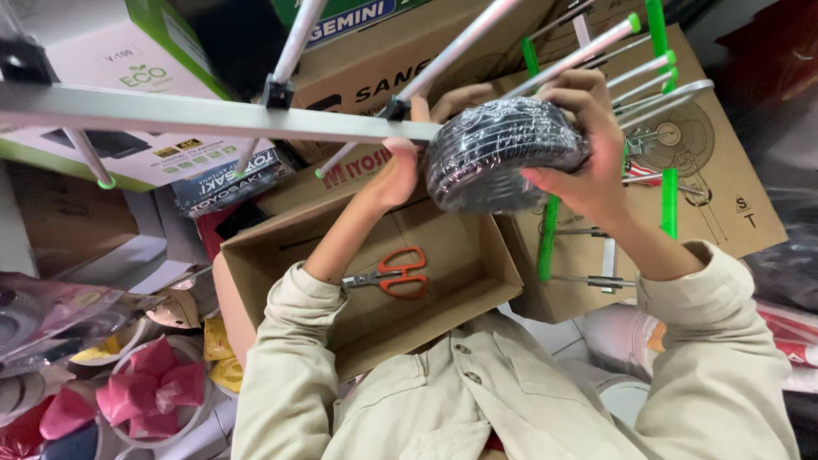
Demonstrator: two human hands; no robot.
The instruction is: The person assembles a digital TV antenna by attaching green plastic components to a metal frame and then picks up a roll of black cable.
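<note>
Both my hands hold a round coil of black cable (pixel 503 153) wrapped in clear plastic, raised in front of me. My left hand (pixel 399 175) grips its left edge, right where the end of a silver antenna boom (pixel 213 115) meets it. My right hand (pixel 588 158) clasps the coil's right side, fingers over the top. Silver antenna rods with green tips (pixel 596 47) and a green plastic strip (pixel 669 187) lie behind the coil. Below my arms sits an open cardboard box (pixel 477 281) with orange-handled scissors (pixel 399 273) in it.
Stacked cardboard cartons (pixel 724 170) fill the space behind, one with a drawing of a fan. White and green product boxes (pixel 128 68) stand at the upper left. Pink bows in clear bags (pixel 149 388) lie at the lower left.
</note>
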